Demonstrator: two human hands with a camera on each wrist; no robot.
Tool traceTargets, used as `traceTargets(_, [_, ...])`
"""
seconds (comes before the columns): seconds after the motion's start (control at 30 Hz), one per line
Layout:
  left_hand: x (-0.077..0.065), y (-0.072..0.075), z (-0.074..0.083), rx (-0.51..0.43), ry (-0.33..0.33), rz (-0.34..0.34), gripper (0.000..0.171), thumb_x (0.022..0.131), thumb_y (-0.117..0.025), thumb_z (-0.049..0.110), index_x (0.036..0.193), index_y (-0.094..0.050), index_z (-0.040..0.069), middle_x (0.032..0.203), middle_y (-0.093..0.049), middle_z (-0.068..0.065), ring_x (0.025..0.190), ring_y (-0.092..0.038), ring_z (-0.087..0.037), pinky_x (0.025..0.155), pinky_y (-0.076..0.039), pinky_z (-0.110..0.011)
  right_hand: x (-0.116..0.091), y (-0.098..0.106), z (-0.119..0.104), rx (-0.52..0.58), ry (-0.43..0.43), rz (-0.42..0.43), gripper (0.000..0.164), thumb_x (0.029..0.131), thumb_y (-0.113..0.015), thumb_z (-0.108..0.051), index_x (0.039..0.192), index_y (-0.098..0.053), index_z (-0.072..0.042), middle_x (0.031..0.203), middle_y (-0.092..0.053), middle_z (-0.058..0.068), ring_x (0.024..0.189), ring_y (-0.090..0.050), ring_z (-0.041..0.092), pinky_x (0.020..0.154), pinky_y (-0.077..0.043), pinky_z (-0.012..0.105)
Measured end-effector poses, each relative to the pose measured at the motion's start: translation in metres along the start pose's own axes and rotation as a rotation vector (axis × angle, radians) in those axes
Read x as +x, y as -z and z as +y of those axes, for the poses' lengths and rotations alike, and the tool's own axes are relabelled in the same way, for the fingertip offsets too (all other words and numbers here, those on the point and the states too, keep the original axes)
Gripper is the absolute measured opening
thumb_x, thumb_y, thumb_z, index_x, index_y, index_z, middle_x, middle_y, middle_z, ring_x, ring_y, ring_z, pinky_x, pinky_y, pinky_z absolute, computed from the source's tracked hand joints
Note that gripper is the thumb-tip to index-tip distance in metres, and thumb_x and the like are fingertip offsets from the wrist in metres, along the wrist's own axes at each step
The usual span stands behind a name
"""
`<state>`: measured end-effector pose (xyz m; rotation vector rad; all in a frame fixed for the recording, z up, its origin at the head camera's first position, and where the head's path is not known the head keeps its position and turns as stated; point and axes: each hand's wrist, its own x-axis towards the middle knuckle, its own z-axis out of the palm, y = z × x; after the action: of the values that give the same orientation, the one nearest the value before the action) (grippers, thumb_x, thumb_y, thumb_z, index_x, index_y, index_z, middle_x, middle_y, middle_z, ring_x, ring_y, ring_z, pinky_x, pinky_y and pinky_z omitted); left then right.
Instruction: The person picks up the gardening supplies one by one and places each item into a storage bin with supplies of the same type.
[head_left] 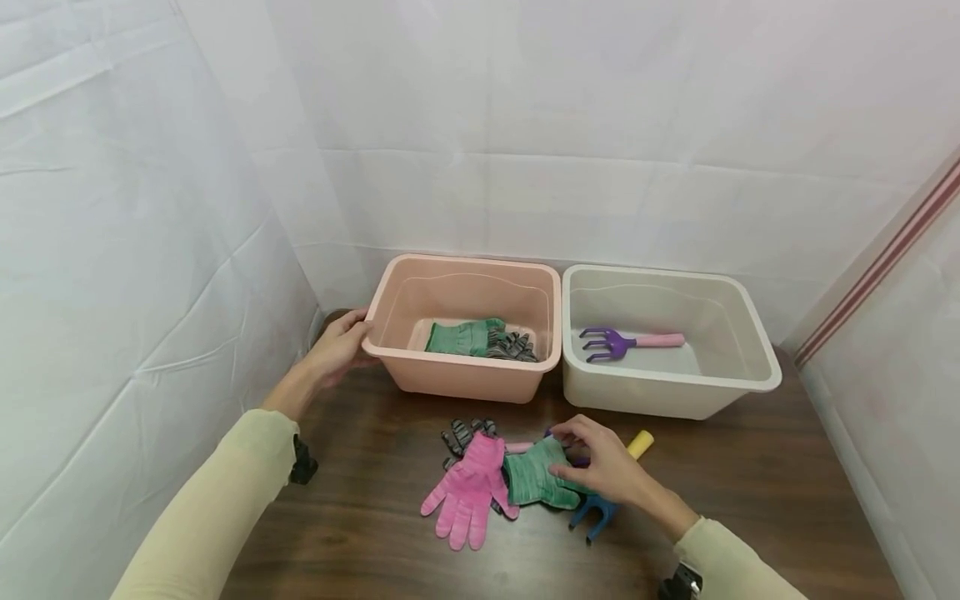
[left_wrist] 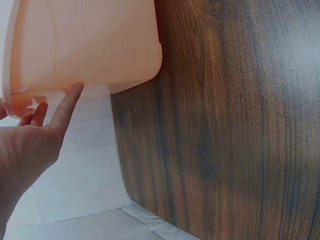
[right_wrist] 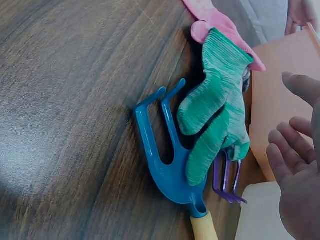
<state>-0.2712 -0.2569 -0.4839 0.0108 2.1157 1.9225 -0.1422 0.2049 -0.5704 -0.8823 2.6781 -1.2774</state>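
My left hand (head_left: 341, 346) holds the left rim of the peach bin (head_left: 465, 375); in the left wrist view, its fingers (left_wrist: 67, 107) reach under that rim. Over a pile on the table, my right hand (head_left: 600, 458) hovers with loosely bent fingers, apart from the green glove (right_wrist: 220, 100) nearest it. That glove lies across a blue hand rake (right_wrist: 167, 182) with a yellow handle. Beside it are a pink glove (head_left: 472, 492), a grey-and-black striped glove (head_left: 461, 435) partly beneath, and a purple hand rake (right_wrist: 227, 180), mostly covered.
Inside the peach bin lie a green glove (head_left: 461, 337) and a grey striped glove (head_left: 513, 346). A cream bin (head_left: 675, 387) stands right beside it, holding a purple hand rake (head_left: 615, 342) with a pink handle. White cloth (head_left: 480, 200) hangs behind and at both sides of the dark wooden table (head_left: 360, 517).
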Motion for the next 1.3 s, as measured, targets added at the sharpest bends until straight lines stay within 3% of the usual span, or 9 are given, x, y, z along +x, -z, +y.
traceTargets(0.37, [-0.001, 0.001, -0.001, -0.013, 0.021, -0.001, 0.055, 0.116, -0.036, 0.020, 0.166, -0.023, 0.000, 0.163, -0.031, -0.030, 0.148, -0.035, -0.050, 0.111, -0.046, -0.064, -0.001, -0.012, 0.003, 0.004, -0.036, -0.028, 0.054, 0.088, -0.090, -0.022, 0.132, -0.066, -0.001, 0.119, -0.065, 0.010, 0.107, -0.069, 0.029, 0.091, -0.062, 0.045])
traceTargets(0.73, [-0.001, 0.002, -0.001, -0.028, 0.031, -0.003, 0.057, 0.115, -0.038, 0.021, 0.167, -0.023, 0.003, 0.166, -0.029, -0.028, 0.150, -0.035, -0.047, 0.112, -0.045, -0.064, -0.001, -0.024, 0.007, -0.048, -0.117, -0.054, 0.057, 0.087, -0.091, -0.035, 0.130, -0.068, -0.005, 0.113, -0.064, 0.003, 0.103, -0.063, 0.021, 0.090, -0.058, 0.040])
traceTargets(0.93, [-0.002, 0.003, -0.001, -0.041, 0.023, -0.013, 0.057, 0.116, -0.038, 0.022, 0.168, -0.022, 0.005, 0.166, -0.029, -0.027, 0.150, -0.036, -0.046, 0.114, -0.043, -0.064, -0.003, -0.031, 0.012, -0.116, -0.122, -0.060, 0.058, 0.086, -0.091, -0.041, 0.129, -0.069, -0.009, 0.116, -0.064, -0.002, 0.106, -0.063, 0.018, 0.093, -0.055, 0.045])
traceTargets(1.3, [-0.002, 0.002, -0.003, -0.036, 0.030, -0.010, 0.058, 0.116, -0.039, 0.023, 0.168, -0.022, 0.005, 0.167, -0.029, -0.025, 0.150, -0.038, -0.044, 0.114, -0.044, -0.063, -0.004, -0.042, 0.020, -0.146, -0.130, -0.059, 0.054, 0.083, -0.093, -0.033, 0.127, -0.069, -0.012, 0.119, -0.060, -0.004, 0.109, -0.061, 0.018, 0.096, -0.054, 0.047])
